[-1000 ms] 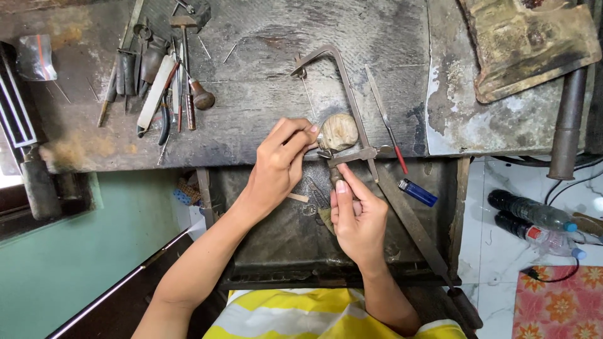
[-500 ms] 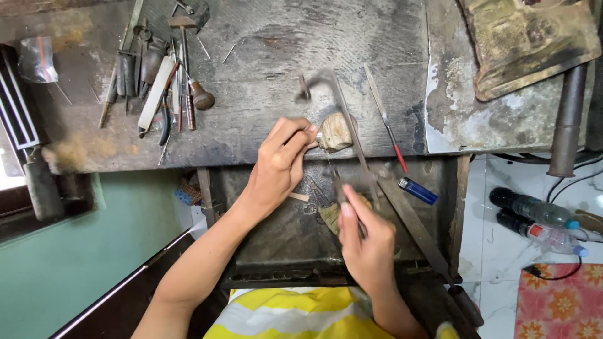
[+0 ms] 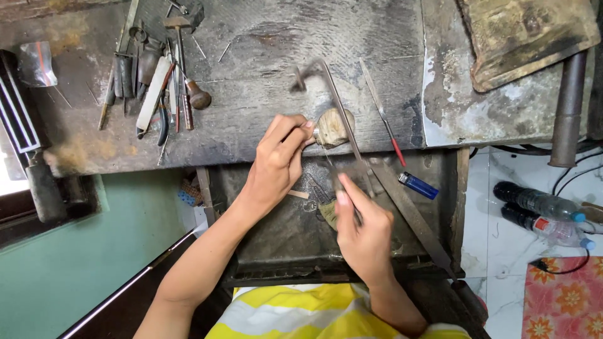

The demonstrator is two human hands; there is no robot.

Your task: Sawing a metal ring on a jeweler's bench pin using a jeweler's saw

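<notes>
My left hand (image 3: 279, 160) pinches a small workpiece against a worn wooden bench peg (image 3: 333, 127) at the front edge of the scarred workbench (image 3: 264, 56); the piece itself is too small to make out. My right hand (image 3: 364, 232) is closed around the handle of a metal jeweller's saw frame (image 3: 336, 103), whose frame stands up past the peg and is blurred with motion. The saw runs close beside my left fingertips.
Several files, pliers and a hammer (image 3: 179, 37) lie at the bench's back left. A red-handled file (image 3: 383, 116) and a blue lighter (image 3: 419, 186) sit to the right. A dark metal tray (image 3: 282, 245) lies under my hands. Plastic bottles (image 3: 540, 207) lie on the floor.
My right hand has pulled down toward me with the saw, and the frame has tipped more upright. My left hand has stayed at the peg.
</notes>
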